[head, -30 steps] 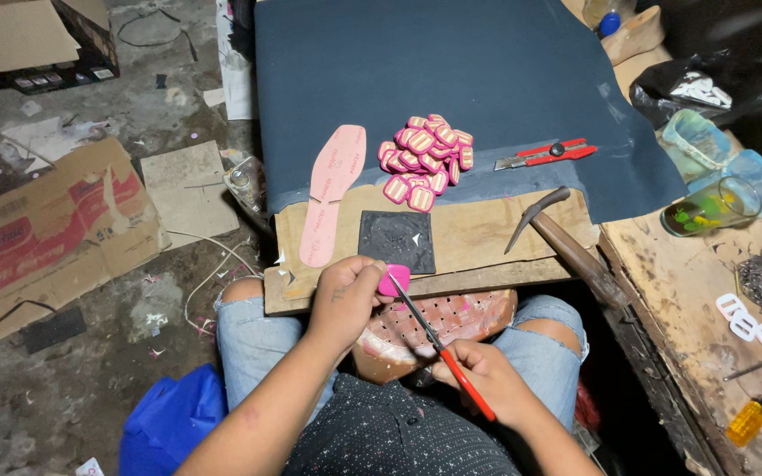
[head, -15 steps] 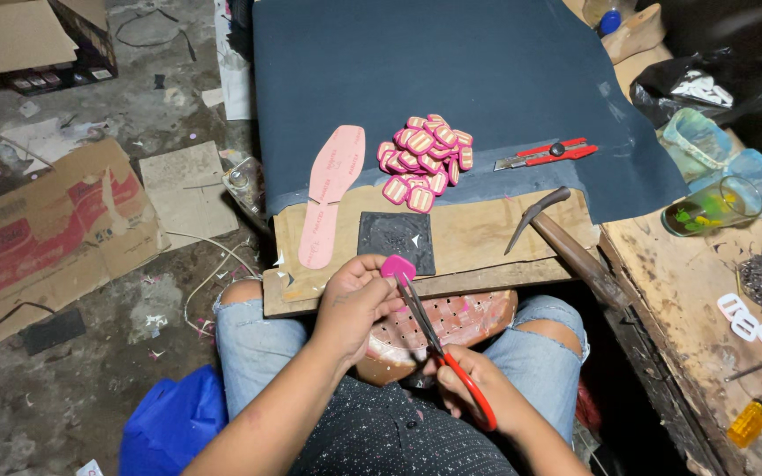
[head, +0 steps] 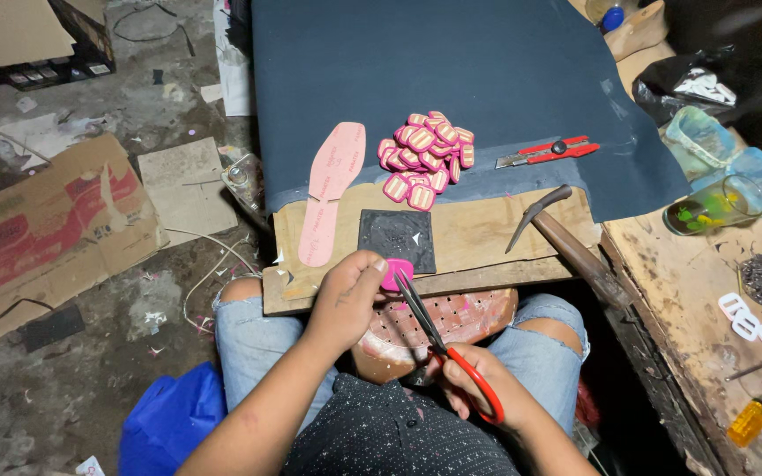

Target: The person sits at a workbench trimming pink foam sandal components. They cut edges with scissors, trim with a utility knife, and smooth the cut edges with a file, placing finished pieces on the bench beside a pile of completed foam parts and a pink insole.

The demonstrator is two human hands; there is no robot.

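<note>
Nearest the wearer: right hand (head: 478, 388), fingers closed through the red handles of a pair of scissors (head: 438, 339), blades angled up and left with the tips at a small pink piece (head: 396, 273). Left hand (head: 346, 295), closed in a pinch on that pink piece, held just above the near edge of a wooden board (head: 487, 234) that lies across the lap. Below the board, between the knees in torn jeans: a rounded perforated form (head: 438, 326), pale with pink flecks. On the board: a dark square mat (head: 396, 238); a pink insole (head: 328, 189) lying lengthwise to the left; a hammer (head: 553, 229) with its head on the board and its handle running off to the right. Beyond: a large dark blue sheet (head: 451, 70) carrying a heap of pink labels (head: 425, 154) and a red utility knife (head: 547, 152). Right side, on the bench (head: 698, 282): a glass (head: 716, 207) of greenish liquid, white cut shapes (head: 751, 322), a yellow lighter (head: 749, 421). Left side, on the floor: flattened cardboard (head: 46, 220) and a blue bag (head: 169, 419).
</note>
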